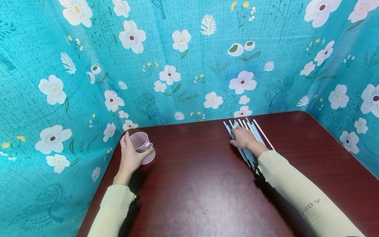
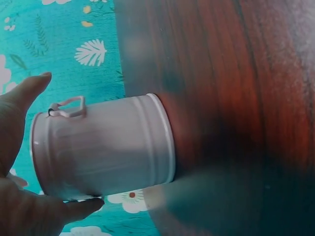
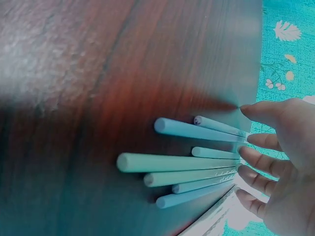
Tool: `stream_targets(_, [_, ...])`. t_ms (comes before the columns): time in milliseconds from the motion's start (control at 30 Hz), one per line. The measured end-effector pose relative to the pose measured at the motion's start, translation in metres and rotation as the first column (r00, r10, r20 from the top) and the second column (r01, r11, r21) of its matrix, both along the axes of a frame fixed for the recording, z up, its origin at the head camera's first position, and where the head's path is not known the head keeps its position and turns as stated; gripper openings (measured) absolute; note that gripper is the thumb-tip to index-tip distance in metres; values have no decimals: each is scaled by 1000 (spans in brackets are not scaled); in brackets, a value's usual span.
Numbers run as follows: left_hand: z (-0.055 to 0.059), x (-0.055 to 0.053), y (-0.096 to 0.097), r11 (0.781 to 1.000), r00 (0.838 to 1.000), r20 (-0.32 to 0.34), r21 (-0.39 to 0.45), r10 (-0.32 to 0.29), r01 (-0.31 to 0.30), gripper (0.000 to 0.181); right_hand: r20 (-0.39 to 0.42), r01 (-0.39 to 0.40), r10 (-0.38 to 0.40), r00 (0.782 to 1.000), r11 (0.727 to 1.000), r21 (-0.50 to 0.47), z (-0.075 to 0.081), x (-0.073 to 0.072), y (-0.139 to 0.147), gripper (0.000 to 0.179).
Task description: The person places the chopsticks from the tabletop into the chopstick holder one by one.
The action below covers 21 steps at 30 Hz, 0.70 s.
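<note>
- Nearest the camera, right sleeve [image 1: 308, 194], pale and marked with dark lettering, together with left sleeve [image 1: 115, 207], both reaching forward across a reddish-brown wooden tabletop [image 1: 192, 177].
- Beyond, at the far left corner of the tabletop, a pinkish pail [image 2: 103, 147], close to the turquoise floral cloth [image 1: 189, 92]; mouth upward, small loop handle [image 2: 74, 115] on the side toward the middle of the tabletop.
- Around the pail, left hand [image 1: 130, 157], spread wide: straight fingers along the outer side, thumb across the handle side in the head view, yet standing apart from the wall in the left wrist view. Firmness of contact impossible to tell; likewise any gap beneath the base.
- At the far edge, right of the middle, a fan of slim round sticks [image 1: 246, 158] in pale blue, green and white, lying roughly side by side, with a white stick [image 1: 264, 135] outermost on the right.
- Over the sticks, right hand [image 1: 244, 138], fingers apart and thumb well out to the side; a wide, unclosed grip. Fingertips near or touching the sticks; which, hard to tell.
- Step in hand, as judged from this pose: steadying or taking hold of the pail on one side, reaching for the sticks on the other.
- Next move, again as a judgement: drawing thumb and fingers together round a few sticks without rolling neighbours away, with light, even pressure on the pail against tipping.
</note>
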<state>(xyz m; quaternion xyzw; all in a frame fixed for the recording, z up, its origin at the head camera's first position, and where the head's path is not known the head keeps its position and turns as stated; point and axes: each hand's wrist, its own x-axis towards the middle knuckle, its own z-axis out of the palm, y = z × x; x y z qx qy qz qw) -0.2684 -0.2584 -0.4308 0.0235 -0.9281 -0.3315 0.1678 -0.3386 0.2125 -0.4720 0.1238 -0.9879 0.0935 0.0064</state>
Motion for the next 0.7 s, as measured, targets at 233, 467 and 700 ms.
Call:
stream_targets(233, [-6,-3,-4,993,997,58,104,50,-56,127,0,0,0,1000,1000,18,2,-3,-2,40])
stream_targets(467, [-10,-8,-9,984,991,114,152,77,-94,123,28,18,-19,999,999,39,3,-6,-5,36])
stream_targets(700, [-12,-11,-10,981,992,111,179,56,-76,111,60,25,-28,998,999,48,7,-6,-5,23])
